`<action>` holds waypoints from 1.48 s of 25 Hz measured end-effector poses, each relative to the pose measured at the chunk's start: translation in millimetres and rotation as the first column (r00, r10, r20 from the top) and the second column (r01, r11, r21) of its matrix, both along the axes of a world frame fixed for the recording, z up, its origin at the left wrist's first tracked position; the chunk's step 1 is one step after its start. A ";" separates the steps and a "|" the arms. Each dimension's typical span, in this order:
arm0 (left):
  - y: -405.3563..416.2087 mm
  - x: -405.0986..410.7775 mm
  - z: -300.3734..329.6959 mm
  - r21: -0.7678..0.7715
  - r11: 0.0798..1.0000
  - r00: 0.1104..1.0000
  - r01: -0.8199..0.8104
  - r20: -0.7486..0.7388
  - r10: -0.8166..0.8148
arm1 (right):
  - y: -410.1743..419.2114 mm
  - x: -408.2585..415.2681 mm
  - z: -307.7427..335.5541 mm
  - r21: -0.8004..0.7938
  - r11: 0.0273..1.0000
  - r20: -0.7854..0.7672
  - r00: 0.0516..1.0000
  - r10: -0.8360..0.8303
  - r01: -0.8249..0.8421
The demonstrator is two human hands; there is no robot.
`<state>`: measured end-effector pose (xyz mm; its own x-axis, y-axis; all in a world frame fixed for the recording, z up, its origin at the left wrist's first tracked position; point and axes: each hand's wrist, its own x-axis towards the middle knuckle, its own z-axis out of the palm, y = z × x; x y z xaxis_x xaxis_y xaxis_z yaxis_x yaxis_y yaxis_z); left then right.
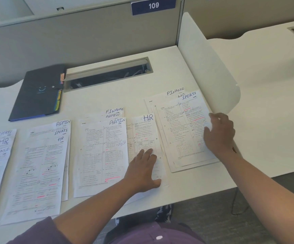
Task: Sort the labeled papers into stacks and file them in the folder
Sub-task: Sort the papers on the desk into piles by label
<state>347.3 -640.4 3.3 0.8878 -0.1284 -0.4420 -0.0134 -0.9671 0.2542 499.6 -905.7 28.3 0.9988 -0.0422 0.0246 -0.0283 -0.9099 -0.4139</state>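
White printed HR-labelled sheet [147,138]: flat left hand [142,170] pins it; right hand [219,133] fingers the SPORTS-topped pile [183,127]. Sorting underway; next, lift one sheet.

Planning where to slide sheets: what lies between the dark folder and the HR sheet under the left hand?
Head view: between folder and HR sheet lies the FINANCE/ADMIN stack; otherwise bare desk.

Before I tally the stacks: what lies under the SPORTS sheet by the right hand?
Under the SPORTS sheet, two more sheets show at its top edge: one marked FINANCE, and one whose label is half covered. Anything deeper is hidden.
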 end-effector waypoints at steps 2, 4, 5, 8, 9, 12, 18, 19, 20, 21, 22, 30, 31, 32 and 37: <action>1.9 1.1 -0.4 -0.015 1.000 1.000 -0.012 0.005 0.012 | 23.2 -16.0 5.1 0.149 0.982 0.008 0.994 0.113 -0.113; 4.6 3.1 -0.8 -0.023 0.999 1.000 -0.021 0.000 0.021 | 47.7 -33.6 9.1 0.348 0.927 -0.190 0.959 0.212 -0.136; 6.4 4.5 -0.6 -0.023 0.999 1.000 -0.023 -0.003 0.023 | 58.0 -41.7 9.1 0.414 0.904 -0.289 0.926 0.244 -0.109; 11.7 10.4 -0.7 -0.025 0.999 1.000 -0.026 -0.002 0.026 | 80.4 -60.3 5.1 0.467 0.882 -0.452 0.841 0.299 -0.063; 12.9 11.8 -1.3 -0.028 0.999 1.000 -0.026 -0.002 0.026 | 85.8 -64.6 4.2 0.452 0.890 -0.479 0.824 0.304 -0.065; 15.0 12.6 -4.8 -0.038 0.999 1.000 -0.022 -0.008 0.022 | 97.8 -73.2 2.8 0.408 0.912 -0.529 0.805 0.267 -0.035; 20.8 14.7 -8.7 -0.099 0.993 0.998 -0.062 0.000 0.062 | 109.7 -80.3 -1.7 0.502 0.852 -0.637 0.731 0.246 0.151; 21.9 15.6 -8.4 -0.114 0.991 0.997 -0.070 0.008 0.072 | 111.7 -81.2 -3.1 0.505 0.849 -0.642 0.725 0.250 0.154; 22.6 16.1 -7.9 -0.129 0.989 0.997 -0.077 0.015 0.079 | 113.7 -81.5 -4.2 0.510 0.846 -0.639 0.726 0.252 0.155; 23.0 16.5 -7.5 -0.145 0.986 0.996 -0.082 0.019 0.086 | 115.4 -81.7 -4.8 0.516 0.842 -0.634 0.731 0.253 0.156; 23.6 16.5 -7.2 -0.164 0.983 0.995 -0.088 0.024 0.093 | 117.0 -82.3 -5.2 0.519 0.841 -0.627 0.737 0.252 0.154; 37.2 14.4 -4.5 -0.314 0.940 0.988 -0.133 0.027 0.149 | 127.8 -88.2 -4.5 0.623 0.741 -0.650 0.692 0.313 0.251; 38.3 14.1 -4.6 -0.333 0.933 0.988 -0.135 0.030 0.154 | 128.2 -88.8 -5.0 0.624 0.732 -0.660 0.686 0.306 0.274; 39.5 12.9 -4.9 -0.354 0.924 0.985 -0.143 0.037 0.166 | 128.2 -89.2 -5.7 0.620 0.739 -0.653 0.696 0.298 0.265; 49.9 1.0 -14.5 -0.370 0.892 0.914 -0.258 0.205 0.350 | 121.5 -81.7 11.6 0.554 0.829 -0.490 0.835 0.251 0.076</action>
<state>348.3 -590.5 -11.2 0.9828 0.0698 -0.1711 0.1584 -0.7949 0.5858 417.9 -784.2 39.9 0.8443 0.2031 -0.4958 -0.3182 -0.5544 -0.7690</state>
